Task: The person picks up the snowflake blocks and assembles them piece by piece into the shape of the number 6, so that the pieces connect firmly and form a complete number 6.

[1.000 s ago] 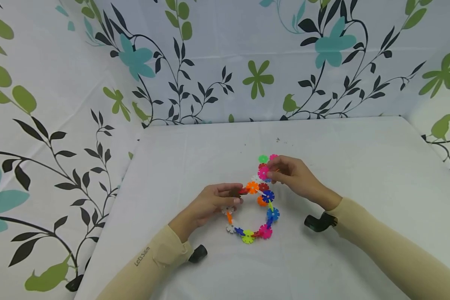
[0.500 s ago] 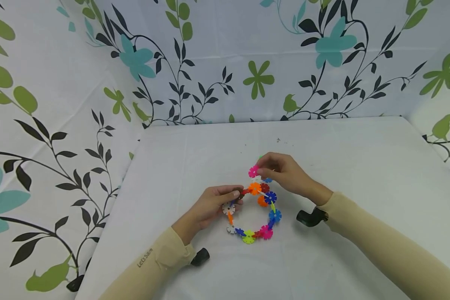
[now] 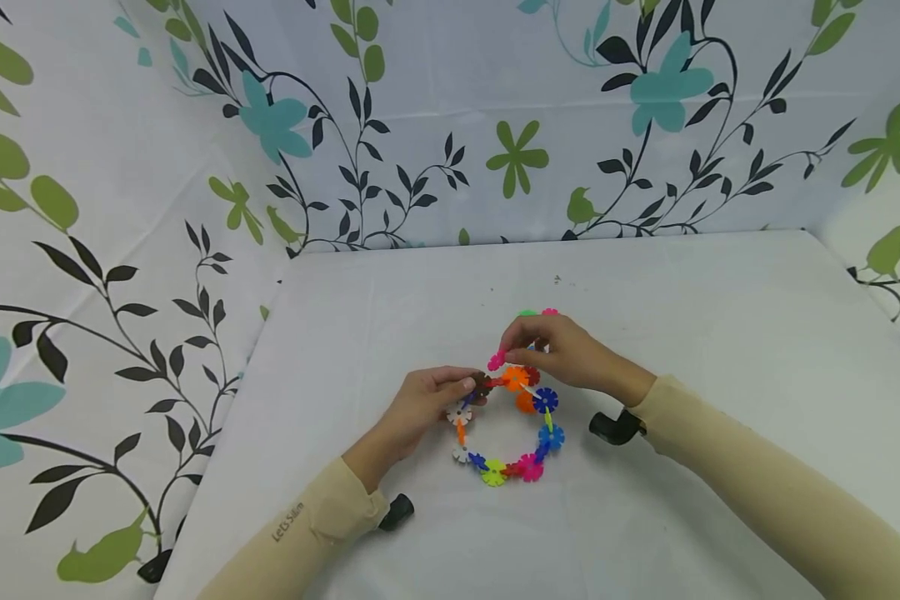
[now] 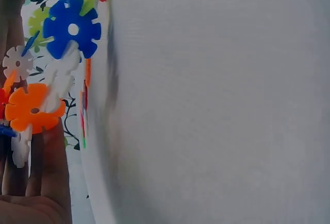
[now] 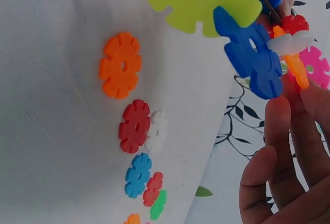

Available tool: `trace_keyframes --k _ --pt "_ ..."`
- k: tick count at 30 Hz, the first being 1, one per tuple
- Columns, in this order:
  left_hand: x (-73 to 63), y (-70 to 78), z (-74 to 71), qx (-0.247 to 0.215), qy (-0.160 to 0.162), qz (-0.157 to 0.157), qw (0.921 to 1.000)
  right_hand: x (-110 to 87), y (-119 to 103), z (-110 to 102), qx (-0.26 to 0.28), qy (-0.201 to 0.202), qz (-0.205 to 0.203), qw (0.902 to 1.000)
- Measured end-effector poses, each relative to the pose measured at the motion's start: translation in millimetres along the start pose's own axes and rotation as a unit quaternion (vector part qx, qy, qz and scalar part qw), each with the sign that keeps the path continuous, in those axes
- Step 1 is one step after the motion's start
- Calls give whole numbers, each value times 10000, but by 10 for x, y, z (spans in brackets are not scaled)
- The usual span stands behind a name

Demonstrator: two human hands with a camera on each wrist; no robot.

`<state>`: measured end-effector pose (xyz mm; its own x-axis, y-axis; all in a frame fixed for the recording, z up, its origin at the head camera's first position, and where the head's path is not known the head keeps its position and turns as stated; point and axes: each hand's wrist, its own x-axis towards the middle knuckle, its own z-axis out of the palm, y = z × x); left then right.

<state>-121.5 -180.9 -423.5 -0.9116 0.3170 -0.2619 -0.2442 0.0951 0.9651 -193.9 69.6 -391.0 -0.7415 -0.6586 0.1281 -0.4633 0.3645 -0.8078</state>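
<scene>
Notched flower-shaped plastic discs of many colours are slotted together into a ring, its lime-yellow disc (image 3: 494, 473) nearest me in the head view. My left hand (image 3: 418, 408) grips the ring at its upper left, thumb on the brown disc (image 3: 482, 384). A pink disc (image 3: 497, 360) is pinched between thumb and fingertips of my right hand (image 3: 570, 346), just above that brown disc. Whether the two touch cannot be told. Along the left wrist view's edge, the ring's blue disc (image 4: 72, 29) and orange disc (image 4: 35, 108) show before my left fingers.
Loose discs lie flat on the white-covered table (image 3: 720, 350): orange (image 5: 120, 65), red (image 5: 135, 126), white (image 5: 156, 131) and blue (image 5: 138, 175), with a green disc (image 3: 527, 314) farther back. A patterned cloth (image 3: 435, 108) hangs behind the table.
My right hand has moved left and slightly down with the pink disc, from over the loose discs to the ring beside my left hand. My left hand stays nearly in place.
</scene>
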Motion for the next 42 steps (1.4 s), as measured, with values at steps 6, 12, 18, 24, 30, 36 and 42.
trace_keyframes --k 6,12,18,24,30,36,42 --pt "8 -5 32 143 97 233 9996 28 -29 12 -147 -85 -23 9999" --pt "31 -8 29 -88 -19 171 9998 46 -64 -9 -195 -222 -30 9996" --pt "58 -32 15 -368 -199 211 9989 56 -70 -49 -177 -399 21 9990" --pt "75 -58 18 -713 -248 180 9970 77 -71 -74 -112 -504 108 9986" --pt "82 -62 60 -729 -79 255 9970 80 -93 -90 -136 -500 416 9978" --pt "90 -59 85 -730 -5 320 9968 88 -123 -85 -48 -460 559 9974" --pt "85 -59 112 -682 66 360 9970 83 -124 -66 280 -533 675 9959"
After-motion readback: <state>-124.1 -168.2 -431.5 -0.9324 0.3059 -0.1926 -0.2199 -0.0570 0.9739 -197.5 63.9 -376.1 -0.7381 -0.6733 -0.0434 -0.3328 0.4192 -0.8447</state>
